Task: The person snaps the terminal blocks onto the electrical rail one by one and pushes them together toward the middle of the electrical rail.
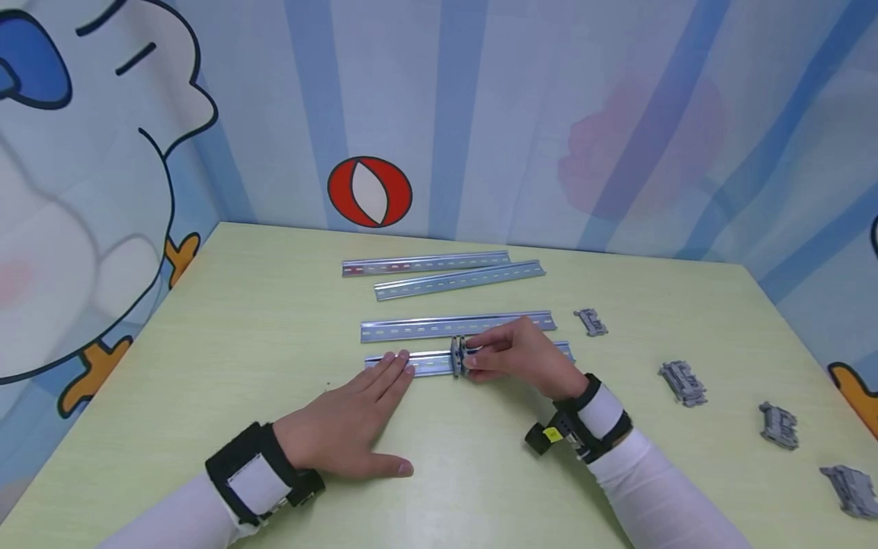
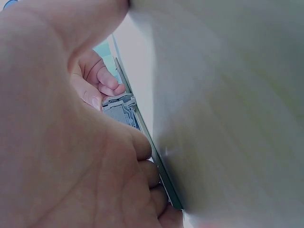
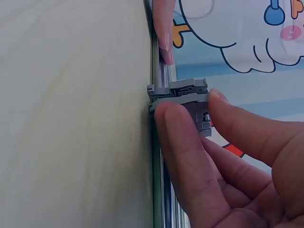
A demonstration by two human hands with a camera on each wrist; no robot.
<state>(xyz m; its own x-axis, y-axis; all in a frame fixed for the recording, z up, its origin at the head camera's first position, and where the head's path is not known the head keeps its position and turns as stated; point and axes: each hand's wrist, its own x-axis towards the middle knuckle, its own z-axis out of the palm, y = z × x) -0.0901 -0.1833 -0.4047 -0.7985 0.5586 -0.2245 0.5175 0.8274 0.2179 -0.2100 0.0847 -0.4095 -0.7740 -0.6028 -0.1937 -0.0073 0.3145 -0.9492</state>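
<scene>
In the head view, a slotted metal DIN rail (image 1: 432,364) lies nearest the person. The left hand (image 1: 346,423) rests flat with straight fingers, its fingertips pressing on the rail's left part and its thumb spread on the table. Near the rail's middle, the right hand (image 1: 517,354) pinches a grey terminal block (image 3: 187,100) between thumb and fingers. A second grey block (image 1: 456,357) stands upright on the rail right beside it. In the left wrist view, a grey terminal block (image 2: 118,111) sits at the rail's edge, beyond the left fingers, which partly cover it.
Behind the worked rail lies another slotted rail (image 1: 453,326). Two more rails, one (image 1: 459,280) angled and one (image 1: 425,264) with red marks, lie farther back. Several grey terminal blocks (image 1: 683,383) are spread down the table's right side. A printed cloth wall (image 1: 480,114) borders the table.
</scene>
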